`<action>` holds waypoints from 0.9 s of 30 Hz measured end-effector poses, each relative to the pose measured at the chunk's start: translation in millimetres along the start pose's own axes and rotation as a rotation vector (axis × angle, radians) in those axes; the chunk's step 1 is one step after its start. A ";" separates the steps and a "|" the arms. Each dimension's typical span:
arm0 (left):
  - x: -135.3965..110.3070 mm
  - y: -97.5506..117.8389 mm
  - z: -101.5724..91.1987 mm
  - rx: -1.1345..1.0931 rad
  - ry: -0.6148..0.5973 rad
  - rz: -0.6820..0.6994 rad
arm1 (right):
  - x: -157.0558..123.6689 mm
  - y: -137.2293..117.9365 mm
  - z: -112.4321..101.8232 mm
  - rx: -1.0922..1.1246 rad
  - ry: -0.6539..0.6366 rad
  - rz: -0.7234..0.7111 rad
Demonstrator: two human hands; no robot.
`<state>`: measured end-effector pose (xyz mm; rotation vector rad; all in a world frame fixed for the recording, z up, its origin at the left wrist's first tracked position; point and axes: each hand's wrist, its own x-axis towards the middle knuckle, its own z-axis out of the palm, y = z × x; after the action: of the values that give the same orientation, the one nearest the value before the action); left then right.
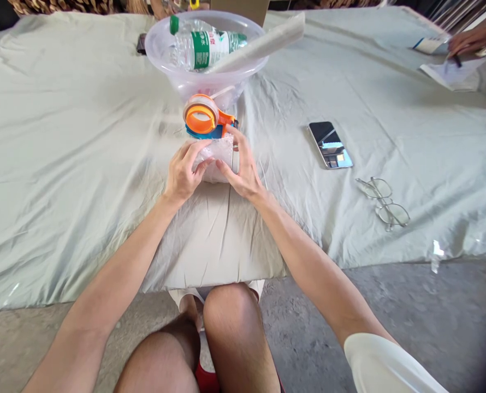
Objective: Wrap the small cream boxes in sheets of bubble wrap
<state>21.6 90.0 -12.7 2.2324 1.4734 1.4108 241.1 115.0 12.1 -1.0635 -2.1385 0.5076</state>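
Between my two hands is a small bundle of bubble wrap point(216, 158), whitish and see-through, resting on the cloth-covered table. What lies inside the wrap I cannot make out. My left hand point(185, 168) grips it from the left, thumb and fingers curved around its edge. From the right, my right hand point(243, 166) holds its other side, the thumb near the left thumb. Just beyond the bundle stands an orange and blue tape dispenser point(202, 123) with a roll of clear tape, close to my right fingertips.
Behind the dispenser, a translucent basin point(173, 82) holds a green-capped plastic bottle point(210, 46) and a pale rolled sheet point(263, 43). To the right lie a phone point(330, 144) and eyeglasses point(384, 203). Another person's hand point(472, 41) is over papers point(456, 73) at far right.
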 end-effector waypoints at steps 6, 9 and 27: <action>-4.6 -0.7 1.6 -0.043 -0.006 0.004 | -0.3 -8.7 -6.5 -0.233 0.010 -0.127; -5.9 0.4 3.4 -0.059 -0.009 0.056 | -0.9 -4.4 0.2 -0.247 0.018 -0.147; -6.4 17.1 2.7 -0.109 0.007 0.158 | 0.4 13.1 36.2 0.114 0.389 -0.499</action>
<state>34.3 77.2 -9.0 2.3218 1.2134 1.5049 221.8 121.6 -20.6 -0.4832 -1.9016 0.1635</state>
